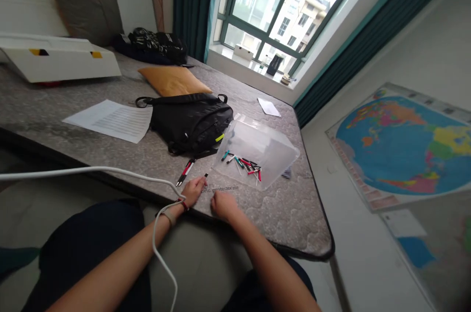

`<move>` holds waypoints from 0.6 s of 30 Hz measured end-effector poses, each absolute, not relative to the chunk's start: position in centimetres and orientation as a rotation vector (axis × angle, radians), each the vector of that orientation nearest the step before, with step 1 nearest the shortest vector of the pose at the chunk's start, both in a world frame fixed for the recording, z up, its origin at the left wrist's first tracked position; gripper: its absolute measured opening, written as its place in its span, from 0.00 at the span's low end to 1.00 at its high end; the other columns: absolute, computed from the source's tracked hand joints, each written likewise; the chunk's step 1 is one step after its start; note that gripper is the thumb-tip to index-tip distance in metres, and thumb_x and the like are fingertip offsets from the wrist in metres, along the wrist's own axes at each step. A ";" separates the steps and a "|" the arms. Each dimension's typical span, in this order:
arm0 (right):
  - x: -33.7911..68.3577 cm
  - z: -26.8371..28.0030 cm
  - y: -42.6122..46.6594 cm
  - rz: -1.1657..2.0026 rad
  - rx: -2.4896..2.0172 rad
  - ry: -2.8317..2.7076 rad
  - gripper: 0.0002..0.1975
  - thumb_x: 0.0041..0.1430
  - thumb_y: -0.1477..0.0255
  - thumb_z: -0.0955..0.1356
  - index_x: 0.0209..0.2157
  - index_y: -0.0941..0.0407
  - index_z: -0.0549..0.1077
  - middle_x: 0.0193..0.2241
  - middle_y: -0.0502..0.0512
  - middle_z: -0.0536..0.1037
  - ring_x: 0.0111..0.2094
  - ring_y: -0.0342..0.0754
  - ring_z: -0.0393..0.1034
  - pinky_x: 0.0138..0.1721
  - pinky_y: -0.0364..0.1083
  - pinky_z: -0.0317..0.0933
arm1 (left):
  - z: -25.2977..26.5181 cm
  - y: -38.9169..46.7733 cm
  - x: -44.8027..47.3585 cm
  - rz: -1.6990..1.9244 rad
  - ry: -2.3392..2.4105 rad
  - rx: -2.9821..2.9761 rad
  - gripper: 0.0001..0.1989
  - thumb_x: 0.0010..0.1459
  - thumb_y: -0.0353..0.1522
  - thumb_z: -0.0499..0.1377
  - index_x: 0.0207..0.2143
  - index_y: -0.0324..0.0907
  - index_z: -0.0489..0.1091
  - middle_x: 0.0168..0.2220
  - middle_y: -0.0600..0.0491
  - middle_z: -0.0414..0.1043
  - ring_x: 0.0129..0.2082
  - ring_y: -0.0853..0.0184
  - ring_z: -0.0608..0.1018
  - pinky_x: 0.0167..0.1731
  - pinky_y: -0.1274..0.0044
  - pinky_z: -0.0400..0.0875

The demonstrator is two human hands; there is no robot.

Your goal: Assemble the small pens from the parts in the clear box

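Observation:
Near the mattress's front edge, my left hand [194,191] is closed, with a small black end [206,175] showing past its fingertips; the rest of that item is hidden. My right hand [223,204] is curled into a fist just to the right, resting at the edge, and whatever is inside it cannot be seen. Several pens [186,170], red, black and white, lie together beyond my left hand. A clear plastic box [279,155] stands beyond my right hand, with several loose red, black, teal and white pens or pen parts [248,165] in it.
A black backpack [184,123] lies behind the pens, beside a printed sheet [110,120] and a brown envelope [174,80]. A white cable [110,169] crosses over my left wrist. A white case [69,59] stands at the left; a small white sheet [269,107] lies farther back.

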State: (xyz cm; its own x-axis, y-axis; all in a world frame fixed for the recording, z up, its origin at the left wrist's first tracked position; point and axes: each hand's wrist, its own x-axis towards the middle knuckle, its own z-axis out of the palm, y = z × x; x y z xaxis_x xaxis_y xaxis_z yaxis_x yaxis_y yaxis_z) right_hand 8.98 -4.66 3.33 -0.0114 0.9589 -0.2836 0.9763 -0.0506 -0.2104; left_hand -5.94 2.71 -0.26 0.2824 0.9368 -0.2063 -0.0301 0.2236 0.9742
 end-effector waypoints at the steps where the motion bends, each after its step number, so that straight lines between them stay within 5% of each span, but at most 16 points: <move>1: 8.7 3.4 -4.4 -0.536 2.151 2.117 0.16 0.64 0.68 0.60 0.44 0.61 0.76 0.38 0.70 0.81 0.38 0.60 0.77 0.39 0.52 0.65 | -0.2 2.7 -6.0 0.883 1.036 1.201 0.16 0.57 0.45 0.58 0.25 0.43 0.71 0.15 0.59 0.60 0.17 0.69 0.64 0.19 0.78 0.55; 7: 9.1 4.5 -1.5 -0.560 2.030 2.044 0.12 0.57 0.67 0.65 0.33 0.59 0.78 0.34 0.67 0.81 0.37 0.58 0.76 0.37 0.49 0.64 | -0.3 3.0 -6.5 0.971 0.984 1.457 0.18 0.61 0.44 0.53 0.25 0.43 0.73 0.19 0.55 0.66 0.22 0.66 0.69 0.26 0.77 0.60; 12: 13.5 5.5 -1.2 -0.533 2.772 1.919 0.21 0.68 0.62 0.56 0.34 0.58 0.74 0.31 0.59 0.79 0.33 0.50 0.73 0.33 0.44 0.60 | -0.5 3.1 -6.6 1.006 0.948 1.477 0.19 0.61 0.44 0.53 0.25 0.44 0.73 0.23 0.53 0.71 0.27 0.64 0.72 0.31 0.77 0.63; 16: 14.1 2.7 -6.2 -0.545 2.755 1.892 0.20 0.68 0.59 0.59 0.27 0.55 0.70 0.26 0.55 0.76 0.30 0.50 0.70 0.33 0.44 0.57 | -0.4 3.0 -6.6 0.996 0.938 1.468 0.17 0.60 0.43 0.55 0.25 0.44 0.73 0.24 0.53 0.72 0.28 0.62 0.73 0.33 0.76 0.65; 18: 13.1 0.9 -9.1 -0.310 2.752 1.934 0.17 0.68 0.62 0.59 0.29 0.54 0.70 0.29 0.56 0.76 0.33 0.51 0.70 0.36 0.45 0.57 | -0.3 2.7 -6.3 0.984 0.949 1.394 0.14 0.57 0.43 0.58 0.25 0.45 0.73 0.24 0.52 0.73 0.30 0.61 0.75 0.34 0.76 0.66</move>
State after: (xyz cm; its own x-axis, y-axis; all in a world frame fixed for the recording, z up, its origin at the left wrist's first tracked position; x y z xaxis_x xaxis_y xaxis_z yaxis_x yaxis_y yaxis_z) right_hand 13.12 -9.06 0.91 0.3370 0.9414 -0.0132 0.8985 -0.3258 -0.2943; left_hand -6.28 2.66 -0.35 0.3276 0.9438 0.0430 0.0086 -0.0485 0.9988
